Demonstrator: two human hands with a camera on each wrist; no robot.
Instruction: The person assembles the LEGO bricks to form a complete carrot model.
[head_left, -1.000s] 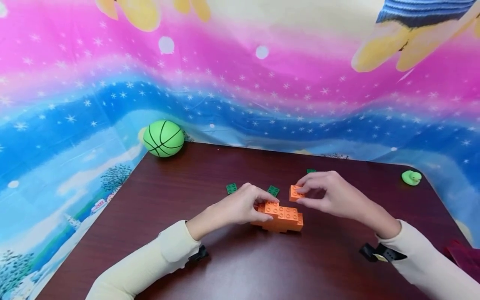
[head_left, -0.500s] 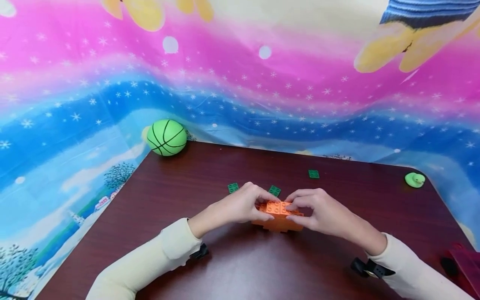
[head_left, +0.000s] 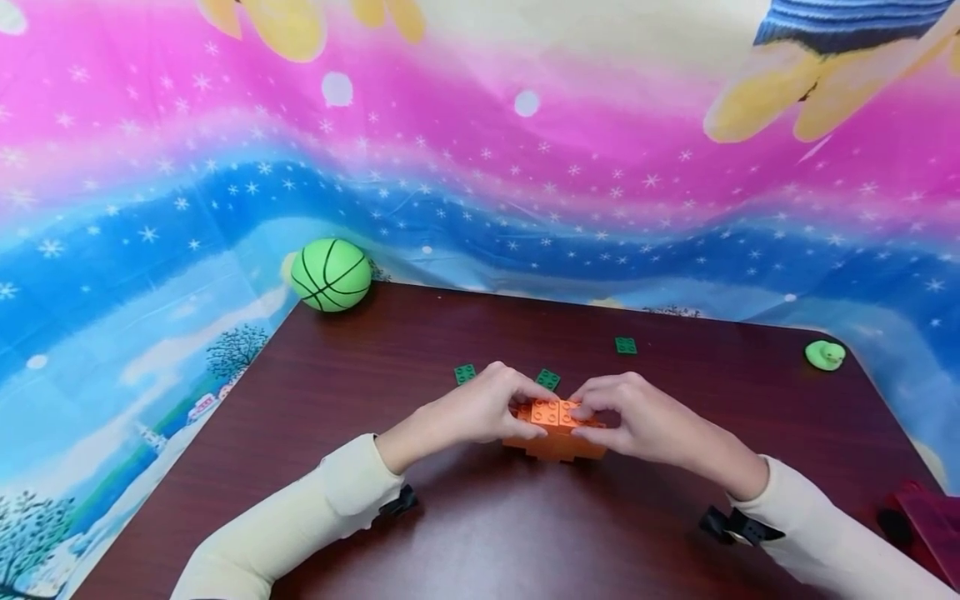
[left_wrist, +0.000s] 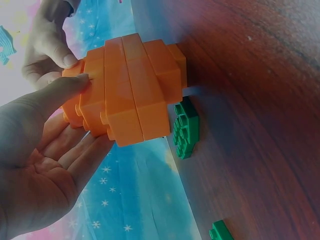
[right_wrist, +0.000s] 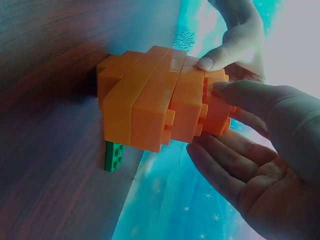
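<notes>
A stepped block of orange building bricks stands on the table, wider in its middle layers than at its base. Two orange bricks sit side by side on top, the left one and the right one. My left hand pinches the top left end between thumb and fingers. From the other side, my right hand pinches the right top brick. In the left wrist view the stacked orange layers show beside both thumbs. The right wrist view shows my fingers under the studded side of the orange stack.
Flat green bricks lie behind the stack: one at left, one in the middle, one farther right. A green ball sits at the back left corner, a green toy duck at the back right. A reddish translucent object is at the right edge.
My right hand has brought an orange brick from the back right down onto the top of the stack, beside the other top brick. The left hand keeps its place.
</notes>
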